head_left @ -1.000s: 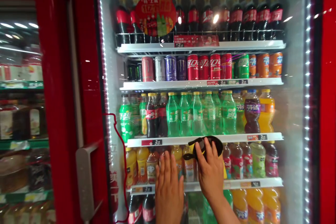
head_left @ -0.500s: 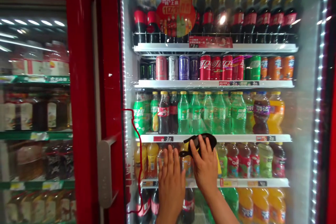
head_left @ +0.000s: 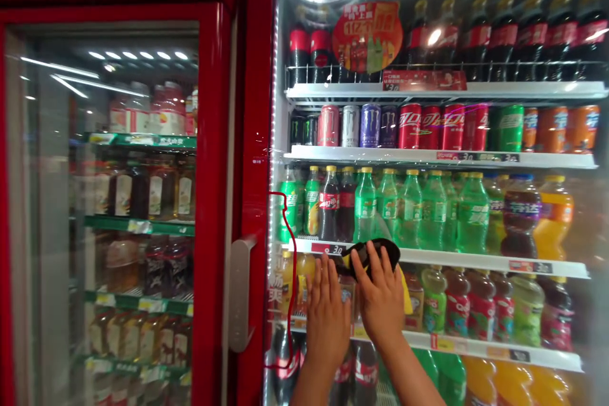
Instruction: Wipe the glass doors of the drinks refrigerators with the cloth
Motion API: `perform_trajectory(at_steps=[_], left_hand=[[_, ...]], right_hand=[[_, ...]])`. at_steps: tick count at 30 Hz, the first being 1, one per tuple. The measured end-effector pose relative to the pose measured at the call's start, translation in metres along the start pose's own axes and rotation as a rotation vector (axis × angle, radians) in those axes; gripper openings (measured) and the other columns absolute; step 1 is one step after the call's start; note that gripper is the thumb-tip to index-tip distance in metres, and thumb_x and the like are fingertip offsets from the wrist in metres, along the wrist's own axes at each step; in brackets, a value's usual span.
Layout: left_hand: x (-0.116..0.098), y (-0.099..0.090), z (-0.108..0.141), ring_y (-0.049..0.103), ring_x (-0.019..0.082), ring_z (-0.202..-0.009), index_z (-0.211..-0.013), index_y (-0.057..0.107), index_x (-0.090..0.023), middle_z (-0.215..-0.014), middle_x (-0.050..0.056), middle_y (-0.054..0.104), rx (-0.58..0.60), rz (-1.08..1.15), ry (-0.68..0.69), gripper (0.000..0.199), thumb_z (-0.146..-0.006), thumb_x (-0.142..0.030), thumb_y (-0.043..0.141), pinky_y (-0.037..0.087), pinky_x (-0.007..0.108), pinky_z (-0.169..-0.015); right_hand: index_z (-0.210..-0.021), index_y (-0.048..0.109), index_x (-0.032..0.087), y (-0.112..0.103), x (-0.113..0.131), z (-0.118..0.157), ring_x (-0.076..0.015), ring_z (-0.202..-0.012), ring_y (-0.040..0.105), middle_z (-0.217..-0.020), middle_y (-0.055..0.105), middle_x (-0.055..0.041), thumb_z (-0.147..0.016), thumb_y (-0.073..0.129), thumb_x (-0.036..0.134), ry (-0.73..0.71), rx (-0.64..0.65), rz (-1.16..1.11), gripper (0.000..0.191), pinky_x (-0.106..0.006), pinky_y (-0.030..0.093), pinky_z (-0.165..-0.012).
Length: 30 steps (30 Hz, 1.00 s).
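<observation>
At the left, a red cooler (head_left: 209,139) keeps drinks on green-edged shelves, and beside it there is a grey handle (head_left: 242,295). Next, the left hand (head_left: 328,311) is raised before the glass of the second cooler, its fingers straight and close together. To its right is a black object (head_left: 392,251) with a yellow part (head_left: 406,295). Over it lie the slightly spread fingers of the right hand (head_left: 380,304); I cannot tell if they grip it. Farther right, red-labelled bottles (head_left: 480,304) stand on a white shelf (head_left: 547,358).
</observation>
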<state>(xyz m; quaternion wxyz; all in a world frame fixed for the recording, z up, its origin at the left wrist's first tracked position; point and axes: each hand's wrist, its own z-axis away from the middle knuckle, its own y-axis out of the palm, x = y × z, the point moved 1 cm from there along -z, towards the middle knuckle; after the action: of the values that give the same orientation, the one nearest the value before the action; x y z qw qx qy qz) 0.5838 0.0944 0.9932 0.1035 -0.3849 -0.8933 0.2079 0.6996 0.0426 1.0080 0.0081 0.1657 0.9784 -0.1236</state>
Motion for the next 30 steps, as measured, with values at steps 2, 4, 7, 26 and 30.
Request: perform_trajectory(at_steps=[2,4,7,26,30], left_hand=[[0.004,-0.003,0.004,0.02,0.03,-0.153,-0.159,-0.002,-0.011,-0.166,0.019,0.022,0.03,0.007,-0.006,0.081,-0.093,-0.014,0.044,0.036,0.055,-0.119],[0.008,-0.007,0.006,0.021,0.03,-0.153,-0.159,-0.001,-0.011,-0.166,0.018,0.021,0.044,0.009,0.011,0.08,-0.094,-0.016,0.045,0.037,0.054,-0.119],[0.017,-0.017,0.004,0.019,0.029,-0.154,-0.159,0.0,-0.011,-0.166,0.017,0.022,0.021,0.007,0.031,0.079,-0.095,-0.018,0.045,0.04,0.052,-0.118],[0.102,-0.026,0.023,0.019,0.024,-0.153,-0.159,-0.002,-0.015,-0.165,0.015,0.025,0.061,-0.034,0.082,0.081,-0.088,0.003,0.033,0.038,0.048,-0.119],[0.115,-0.017,0.043,0.025,0.026,-0.151,-0.158,-0.01,-0.013,-0.163,0.02,0.027,0.045,-0.053,-0.03,0.08,-0.091,0.001,0.031,0.042,0.046,-0.117]], right_hand=[[-0.157,0.028,0.038,-0.001,0.003,0.015,-0.0336,-0.151,0.028,-0.163,0.034,-0.0055,-0.096,0.044,0.009,-0.081,0.045,-0.022,0.07,-0.06,0.036,-0.112],[-0.155,0.033,0.039,-0.004,0.002,0.023,-0.0311,-0.15,0.03,-0.161,0.037,-0.0042,-0.097,0.043,0.008,-0.113,0.051,-0.043,0.067,-0.058,0.035,-0.113],[-0.151,0.042,0.037,-0.003,0.009,0.01,-0.0323,-0.151,0.029,-0.162,0.036,-0.0053,-0.097,0.044,0.008,-0.059,0.024,-0.057,0.062,-0.058,0.035,-0.112],[-0.132,0.065,0.023,0.025,0.096,-0.035,-0.0262,-0.137,0.048,-0.145,0.059,-0.0088,-0.084,0.051,0.001,-0.109,-0.129,-0.517,0.055,-0.05,0.049,-0.108],[-0.134,0.063,0.018,0.027,0.123,-0.021,-0.0275,-0.143,0.043,-0.148,0.055,-0.0117,-0.086,0.052,0.004,-0.195,-0.011,-0.509,0.051,-0.05,0.049,-0.107]])
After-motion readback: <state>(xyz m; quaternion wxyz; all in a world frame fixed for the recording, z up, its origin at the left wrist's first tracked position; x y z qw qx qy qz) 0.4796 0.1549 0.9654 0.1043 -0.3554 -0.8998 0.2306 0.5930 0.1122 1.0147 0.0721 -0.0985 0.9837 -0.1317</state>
